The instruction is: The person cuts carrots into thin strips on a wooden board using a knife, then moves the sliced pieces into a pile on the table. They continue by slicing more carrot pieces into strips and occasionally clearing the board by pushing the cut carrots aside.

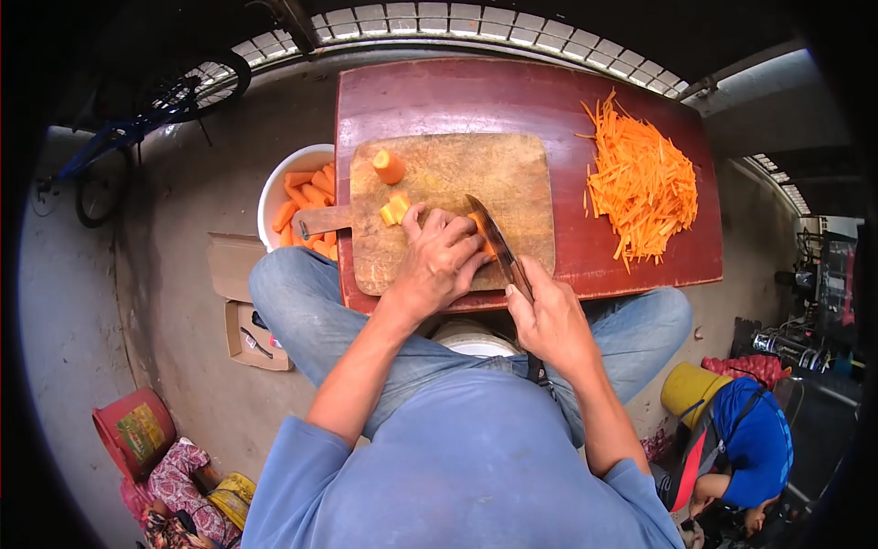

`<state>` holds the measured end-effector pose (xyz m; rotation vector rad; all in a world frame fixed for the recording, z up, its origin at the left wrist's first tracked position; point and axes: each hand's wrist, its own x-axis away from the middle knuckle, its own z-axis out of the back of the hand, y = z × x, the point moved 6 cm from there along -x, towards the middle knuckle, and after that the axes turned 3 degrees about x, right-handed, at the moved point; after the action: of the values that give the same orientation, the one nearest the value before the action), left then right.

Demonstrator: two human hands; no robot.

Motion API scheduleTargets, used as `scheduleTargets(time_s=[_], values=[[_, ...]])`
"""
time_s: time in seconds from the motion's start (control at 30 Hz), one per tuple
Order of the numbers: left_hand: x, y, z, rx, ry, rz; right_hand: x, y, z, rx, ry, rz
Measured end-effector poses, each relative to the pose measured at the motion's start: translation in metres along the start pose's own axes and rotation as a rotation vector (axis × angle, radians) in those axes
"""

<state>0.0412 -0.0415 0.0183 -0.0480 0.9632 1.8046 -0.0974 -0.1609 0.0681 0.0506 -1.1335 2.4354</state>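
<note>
My right hand (551,316) is closed round the handle of a kitchen knife (494,233), its dark blade slanting up and left over the wooden cutting board (512,165). Against the blade's left side, my left hand (441,252) presses bent fingers on a carrot piece, mostly hidden beneath them. A bit of orange carrot (487,235) shows beside the blade. Pale orange carrot offcuts (395,209) lie just left of my left hand. Farther back on the board stands a short carrot chunk (389,166). A heap of carrot strips (645,183) lies on the red table (448,91).
Left of the table, a white bucket (268,206) holds peeled carrots. A cardboard box (240,334) sits on the floor. A bicycle (137,123) leans at the far left. Two other people (754,439) are at the lower corners, near a red bucket (133,430) and a yellow bucket (686,392).
</note>
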Motion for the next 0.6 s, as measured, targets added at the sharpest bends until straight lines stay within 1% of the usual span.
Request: scheduleTargets(time_s=[0.1, 0.3, 0.4, 0.5, 0.6], values=[[-0.003, -0.002, 0.003, -0.014, -0.001, -0.005, 0.004, -0.01, 0.007, -0.042, 0.036, 0.002], [-0.002, -0.001, 0.001, 0.001, 0.0, 0.001, 0.008, -0.006, 0.005, -0.035, -0.032, -0.028], [0.0, -0.003, 0.001, -0.013, 0.005, 0.0, -0.005, 0.002, -0.003, -0.036, -0.025, -0.02], [0.0, -0.001, 0.0, -0.009, 0.009, 0.003, -0.011, 0.0, -0.002, -0.02, 0.038, 0.044], [-0.004, -0.001, 0.001, -0.005, 0.01, -0.004, -0.006, -0.001, 0.001, -0.062, 0.007, 0.031]])
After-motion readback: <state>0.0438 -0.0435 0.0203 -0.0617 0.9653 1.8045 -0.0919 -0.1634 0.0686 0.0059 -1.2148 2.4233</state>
